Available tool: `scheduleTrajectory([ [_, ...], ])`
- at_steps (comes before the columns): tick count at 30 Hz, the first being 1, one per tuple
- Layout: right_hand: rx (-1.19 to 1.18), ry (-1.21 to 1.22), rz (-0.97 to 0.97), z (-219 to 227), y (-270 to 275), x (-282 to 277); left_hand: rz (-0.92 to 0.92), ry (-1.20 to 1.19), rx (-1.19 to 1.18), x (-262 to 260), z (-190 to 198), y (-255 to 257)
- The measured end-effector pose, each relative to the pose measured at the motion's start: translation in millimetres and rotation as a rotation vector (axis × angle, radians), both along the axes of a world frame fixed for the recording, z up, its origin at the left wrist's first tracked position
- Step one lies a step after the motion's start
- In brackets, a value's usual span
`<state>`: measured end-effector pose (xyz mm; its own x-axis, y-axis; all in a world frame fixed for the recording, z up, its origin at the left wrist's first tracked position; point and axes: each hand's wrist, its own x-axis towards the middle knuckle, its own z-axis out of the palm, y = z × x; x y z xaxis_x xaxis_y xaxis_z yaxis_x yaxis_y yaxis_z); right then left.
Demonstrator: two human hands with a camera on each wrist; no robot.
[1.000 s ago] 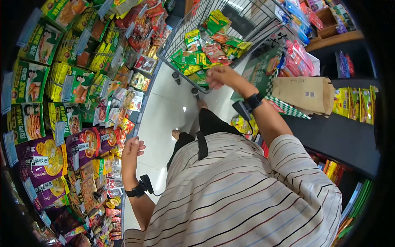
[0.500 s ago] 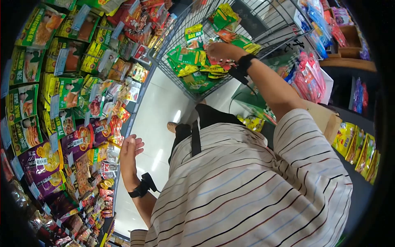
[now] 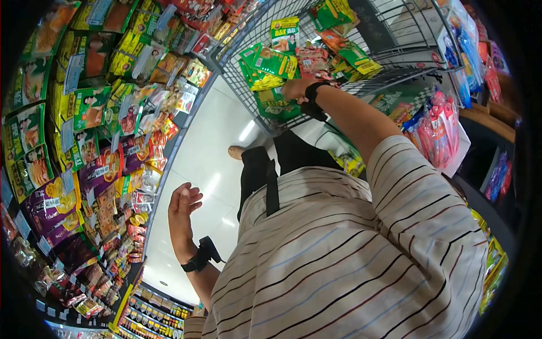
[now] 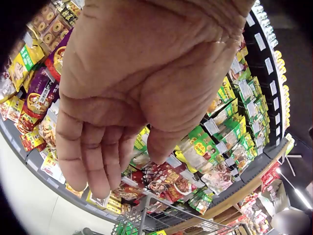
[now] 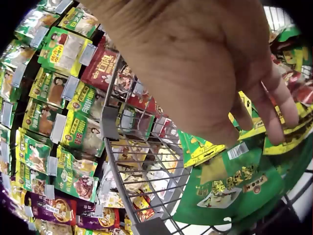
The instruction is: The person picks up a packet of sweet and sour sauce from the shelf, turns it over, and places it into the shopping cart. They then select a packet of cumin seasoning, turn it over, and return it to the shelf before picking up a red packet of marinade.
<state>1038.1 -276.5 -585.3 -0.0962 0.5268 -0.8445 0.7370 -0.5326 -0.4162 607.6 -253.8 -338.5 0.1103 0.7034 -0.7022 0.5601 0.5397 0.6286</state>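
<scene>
My right hand (image 3: 296, 90) is at the near side of a wire shopping cart (image 3: 217, 59), above seasoning packets. Up close in the right wrist view, its relaxed fingers hang at the yellow edges of green-and-yellow packets (image 5: 200, 149). A large green packet (image 5: 230, 191) lies below them. Farther in, the cart holds more green-and-yellow packets (image 3: 274, 61) and some red packets (image 3: 312, 61). Holding nothing, my left hand (image 3: 183, 212) hovers over the aisle with its fingers loosely bent, near a shelf of hanging packets (image 3: 93, 107).
Purple soup-seasoning bags (image 3: 101, 172) hang lower along the left shelf. To the right stand pink wrapped goods (image 3: 437, 133) in a white box and a dark shelf with yellow packets (image 3: 494, 265). A glossy pale floor (image 3: 209, 147) runs between them.
My right hand reached into the cart over the packets, then drew back toward its near side. The left hand stayed about the same. The view has turned, shifting the cart rightward.
</scene>
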Motion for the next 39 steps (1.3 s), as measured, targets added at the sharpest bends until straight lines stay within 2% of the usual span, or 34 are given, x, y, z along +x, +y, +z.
scheduleTrajectory([
  [1, -0.015, 0.027, -0.044, 1, -1, -4, 0.004, 0.008, -0.003, 3, 1, -2],
  [4, -0.071, -0.017, 0.096, 26, 8, -24, 0.015, 0.017, -0.009, 7, 1, -4],
  [8, 0.197, 0.046, 0.320, -22, 5, -54, 0.052, 0.025, -0.028, 1, -2, -8],
  [12, 0.117, -0.110, 0.438, -32, 13, -91, 0.084, 0.037, -0.030, -4, 3, -9],
  [15, 0.150, -0.108, 0.430, -35, 8, -98, 0.106, 0.044, -0.031, -7, 6, -13],
  [19, 0.158, -0.102, 0.321, -25, 8, -87, 0.096, 0.034, -0.015, -13, 4, -14],
  [23, 0.323, -0.079, 0.212, -15, 10, -58, 0.052, -0.011, 0.013, -10, -1, -7],
  [24, 0.357, -0.003, 0.192, 17, 11, -48, 0.038, -0.029, 0.017, -10, -3, -4],
  [27, 0.400, -0.052, 0.261, 69, 18, -32, -0.036, -0.108, 0.042, -15, -14, 14],
  [30, 0.717, -0.025, 0.202, 137, 12, -16, -0.133, -0.178, 0.097, -12, -17, 35],
  [33, 0.898, 0.105, 0.033, 206, 7, -27, -0.247, -0.260, 0.155, -2, -15, 55],
  [37, 0.847, 0.119, 0.079, 304, 6, -63, -0.396, -0.357, 0.296, 21, -4, 75],
  [39, 0.823, 0.209, 0.071, 345, 7, -90, -0.491, -0.369, 0.494, 31, 7, 83],
])
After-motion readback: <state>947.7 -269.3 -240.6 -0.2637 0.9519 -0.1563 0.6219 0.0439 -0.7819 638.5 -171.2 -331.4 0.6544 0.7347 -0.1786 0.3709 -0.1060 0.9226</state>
